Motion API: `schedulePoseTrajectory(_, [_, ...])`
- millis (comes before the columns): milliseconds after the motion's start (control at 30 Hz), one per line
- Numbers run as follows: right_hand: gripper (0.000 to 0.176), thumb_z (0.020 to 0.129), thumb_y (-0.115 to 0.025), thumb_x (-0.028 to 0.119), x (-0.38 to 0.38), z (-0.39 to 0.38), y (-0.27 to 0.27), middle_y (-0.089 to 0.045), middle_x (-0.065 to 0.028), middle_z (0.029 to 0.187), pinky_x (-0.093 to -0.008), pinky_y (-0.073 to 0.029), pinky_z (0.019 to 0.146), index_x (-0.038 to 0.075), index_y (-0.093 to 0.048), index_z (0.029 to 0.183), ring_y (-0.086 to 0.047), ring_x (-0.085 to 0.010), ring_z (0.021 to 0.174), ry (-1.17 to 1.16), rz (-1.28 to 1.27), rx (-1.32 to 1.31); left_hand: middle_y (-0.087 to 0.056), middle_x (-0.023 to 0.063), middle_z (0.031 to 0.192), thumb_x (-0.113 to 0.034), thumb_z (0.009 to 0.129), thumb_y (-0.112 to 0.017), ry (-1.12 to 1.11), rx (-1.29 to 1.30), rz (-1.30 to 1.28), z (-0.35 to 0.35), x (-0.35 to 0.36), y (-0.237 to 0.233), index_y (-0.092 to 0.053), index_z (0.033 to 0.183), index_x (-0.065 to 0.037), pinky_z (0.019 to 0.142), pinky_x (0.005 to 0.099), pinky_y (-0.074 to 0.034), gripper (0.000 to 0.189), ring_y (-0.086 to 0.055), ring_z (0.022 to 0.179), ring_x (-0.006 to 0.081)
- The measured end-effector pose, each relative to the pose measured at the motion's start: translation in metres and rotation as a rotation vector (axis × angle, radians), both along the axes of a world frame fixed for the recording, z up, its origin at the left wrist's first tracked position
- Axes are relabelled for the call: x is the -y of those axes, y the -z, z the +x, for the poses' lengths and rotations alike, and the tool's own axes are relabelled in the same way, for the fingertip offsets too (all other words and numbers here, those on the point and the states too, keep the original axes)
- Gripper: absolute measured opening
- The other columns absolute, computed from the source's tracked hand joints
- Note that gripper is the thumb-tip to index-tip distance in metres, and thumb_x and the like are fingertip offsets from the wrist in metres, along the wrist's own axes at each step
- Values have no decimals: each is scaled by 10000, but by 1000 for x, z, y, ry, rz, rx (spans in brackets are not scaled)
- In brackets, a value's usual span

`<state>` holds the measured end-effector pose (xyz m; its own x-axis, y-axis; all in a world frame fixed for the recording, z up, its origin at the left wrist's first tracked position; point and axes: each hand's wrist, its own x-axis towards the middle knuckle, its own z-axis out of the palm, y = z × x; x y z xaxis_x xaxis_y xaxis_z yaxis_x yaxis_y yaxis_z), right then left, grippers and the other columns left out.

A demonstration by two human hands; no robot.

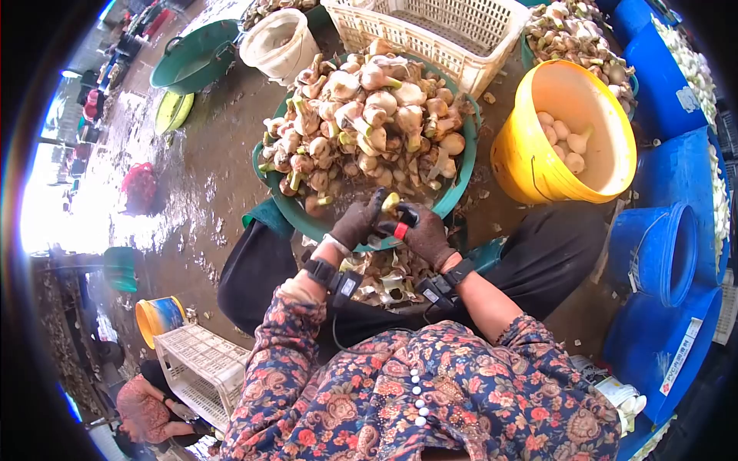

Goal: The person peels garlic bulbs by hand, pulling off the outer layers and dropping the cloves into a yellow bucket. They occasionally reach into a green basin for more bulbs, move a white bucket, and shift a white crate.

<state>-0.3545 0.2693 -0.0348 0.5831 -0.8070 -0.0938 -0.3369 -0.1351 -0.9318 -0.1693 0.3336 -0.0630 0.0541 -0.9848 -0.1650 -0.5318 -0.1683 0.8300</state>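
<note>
My left hand (358, 221), in a dark glove, is closed on a garlic bulb (391, 203) whose pale yellowish end shows between the fingers. Close beside it, my right hand (424, 235), gloved too, has its fingers curled in toward the bulb. A red band (400, 230) shows at the right fingers; whatever they grip is hidden. Both hands are over the near rim of a green tub (268, 174) heaped with untrimmed garlic bulbs (369, 115). Peeled skins and scraps (388, 276) lie below the hands, between my legs.
A yellow bucket (503, 146) to the right holds several peeled bulbs (565, 138). Blue buckets (653, 253) stand farther right. Behind the tub are a white bucket (278, 48) and a cream crate (415, 38). Another person (146, 407) is at lower left beside a white crate (204, 369).
</note>
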Motion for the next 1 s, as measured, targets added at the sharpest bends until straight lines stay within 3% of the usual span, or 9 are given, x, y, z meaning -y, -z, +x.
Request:
schedulePoseTrajectory(33, [348, 766, -680, 358, -1, 0, 0, -634, -153, 784, -336, -468, 616, 38, -647, 900, -620, -286, 696, 83, -148, 34, -589, 121, 719, -91, 865, -512, 132, 231, -338, -5, -5, -4, -420, 1276, -106, 505, 325, -481, 421, -598, 564, 239])
schedulePoseTrajectory(167, [309, 791, -643, 333, 13, -11, -21, -600, -184, 693, -380, -447, 571, 25, -645, 808, -601, -348, 675, 77, -72, 66, -604, 123, 749, -379, 850, -585, -151, -522, 197, -38, -3, -85, -518, 1146, -35, 582, 352, -483, 458, -604, 619, 246])
schedulePoseTrajectory(233, [289, 815, -614, 305, 13, -15, -27, -596, -194, 699, -389, -438, 562, 18, -639, 794, -593, -360, 682, 56, -102, -30, -632, 137, 788, -439, 763, -667, -176, -314, 197, -49, -6, -100, -570, 1073, -52, 609, 360, -490, 505, -626, 659, 264])
schedulePoseTrajectory(300, [316, 854, -594, 281, 11, -16, -28, -559, -145, 622, -332, -400, 530, -14, -613, 743, -466, -142, 546, 7, -65, 80, -634, 153, 799, -356, 715, -729, -85, 189, -26, -55, -10, -116, -584, 1042, -14, 636, 320, -487, 495, -630, 706, 181])
schedulePoseTrajectory(533, [311, 890, -533, 291, 1, -20, -29, -531, -25, 631, -297, -384, 511, -2, -585, 801, -438, -116, 538, -16, 86, 271, -665, 96, 789, -396, 717, -715, -170, -127, 95, -48, -17, -121, -638, 967, -2, 620, 294, -484, 473, -636, 691, 167])
schedulePoseTrajectory(600, [250, 884, -542, 271, 4, -26, -32, -545, -23, 639, -270, -399, 479, 33, -595, 831, -465, -110, 512, -63, 772, 346, -662, 68, 769, -393, 733, -704, -189, -299, 149, -46, -16, -121, -632, 974, 18, 595, 276, -474, 483, -614, 655, 135])
schedulePoseTrajectory(767, [315, 880, -548, 363, 3, -25, -53, -544, 15, 659, -227, -389, 459, 54, -612, 879, -472, -87, 504, 57, 762, 284, -510, -50, 639, -408, 800, -641, -350, -601, 342, -55, -26, -103, -640, 984, -16, 511, 177, -325, 434, -422, 575, 24])
schedulePoseTrajectory(833, [369, 878, -527, 429, 0, -20, -69, -562, 15, 665, -214, -393, 449, 73, -612, 927, -497, -95, 506, 199, 1190, 404, -548, -29, 706, -392, 807, -642, -447, -738, 82, -79, -23, -92, -587, 1062, 0, 551, 184, -382, 471, -479, 608, 51])
schedulePoseTrajectory(1000, [346, 884, -514, 424, 14, -29, 12, -599, -6, 770, -261, -462, 522, 88, -595, 899, -573, -111, 619, 3, 1346, 477, -458, 207, 1198, -327, 673, -763, -247, 150, -204, -81, -21, -87, -448, 1229, 6, 948, 411, -360, 720, -416, 1150, 340])
